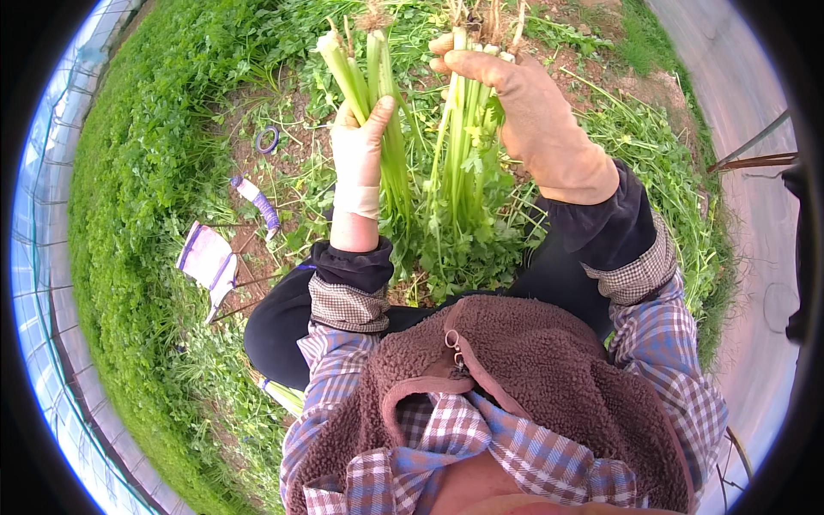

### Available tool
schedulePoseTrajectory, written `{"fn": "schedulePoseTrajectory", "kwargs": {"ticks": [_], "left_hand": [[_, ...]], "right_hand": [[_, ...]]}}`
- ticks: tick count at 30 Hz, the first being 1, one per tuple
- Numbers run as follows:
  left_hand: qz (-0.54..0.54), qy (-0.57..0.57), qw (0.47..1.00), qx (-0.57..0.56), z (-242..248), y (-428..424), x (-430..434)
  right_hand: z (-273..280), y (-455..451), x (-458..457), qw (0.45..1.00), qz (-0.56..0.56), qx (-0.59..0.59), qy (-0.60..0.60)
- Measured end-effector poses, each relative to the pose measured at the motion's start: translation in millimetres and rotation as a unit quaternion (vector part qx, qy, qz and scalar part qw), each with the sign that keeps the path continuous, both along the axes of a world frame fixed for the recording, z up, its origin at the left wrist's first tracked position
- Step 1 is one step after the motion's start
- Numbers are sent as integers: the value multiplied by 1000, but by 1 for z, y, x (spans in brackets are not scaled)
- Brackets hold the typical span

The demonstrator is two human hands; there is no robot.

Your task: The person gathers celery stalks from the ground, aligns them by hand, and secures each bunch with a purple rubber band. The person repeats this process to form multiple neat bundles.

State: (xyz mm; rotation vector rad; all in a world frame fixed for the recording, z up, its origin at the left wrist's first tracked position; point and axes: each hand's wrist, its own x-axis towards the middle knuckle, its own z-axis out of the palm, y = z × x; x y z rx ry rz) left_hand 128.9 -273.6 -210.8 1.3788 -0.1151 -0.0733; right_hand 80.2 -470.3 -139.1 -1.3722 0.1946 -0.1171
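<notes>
My left hand [364, 145], in a pale thin glove, grips a few celery stalks [383, 71] with the thumb across their front. Their root ends point up, away from me, and one tuft of roots shows. Beside it my right hand [508, 90], in an orange-tan rubber glove, is wrapped around a thicker celery bunch [465, 148] just below its roots [492, 22]. The leaves of both lots hang toward my lap and overlap on the ground, so their lower ends run together. A narrow gap separates the two lots near the hands.
On the soil at left lie a purple tape roll [267, 139] and a purple-wrapped handle-like piece [259, 205]. A pinkish sheet with purple bands [209, 257] stands on thin rods. A banded stalk bundle [283, 394] lies by my knee. Dense greens [129, 212] and plastic sheeting [759, 257] flank me.
</notes>
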Motion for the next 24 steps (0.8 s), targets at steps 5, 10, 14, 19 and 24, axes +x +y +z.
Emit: {"fn": "schedulePoseTrajectory", "kwargs": {"ticks": [5,10,14,19,24], "left_hand": [[-133,71,987,-51,6,-40,-28],[-140,73,984,-88,11,-41,-33],[-66,77,993,-62,10,-40,-33],[-71,56,995,46,13,-33,-35],[-90,33,992,87,12,-35,-34]], "right_hand": [[-19,-3,4,875,-4,-441,-202],[-11,1,9,998,26,-18,-49],[-4,10,7,997,33,46,-57],[-5,6,10,997,-7,9,-77],[-12,2,16,993,48,-5,-107]]}}
